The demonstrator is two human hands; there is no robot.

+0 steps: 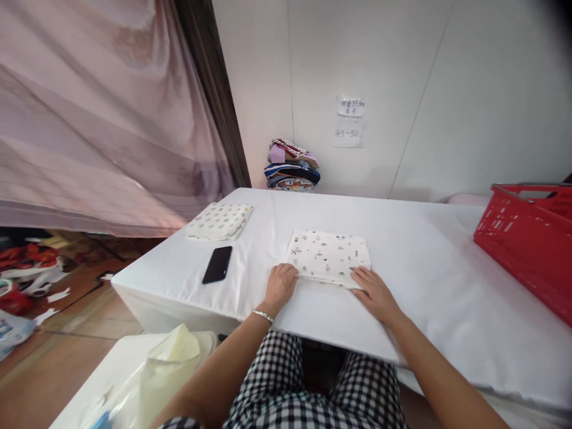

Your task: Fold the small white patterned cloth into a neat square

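Observation:
A folded white cloth (329, 253) with small scattered prints lies flat on the white-covered table (415, 262) in front of me. My left hand (281, 285) is at its near left corner, fingers curled closed over the edge; the thumb is mostly hidden. On the near right corner rests my right hand (374, 292), its fingers stretched over the fabric and the thumb apart from them along the front edge. Farther left lies another folded white cloth (218, 220) with rows of small prints. A black phone (217, 264) is between that cloth and my left hand.
A red plastic basket (527, 238) stands on the table at the right. Behind the table's far edge is a stack of folded fabrics (292, 170) against the wall. At lower left, a white surface (102, 369) holds a pale yellow bag (172, 369). A pink curtain (111, 107) hangs left.

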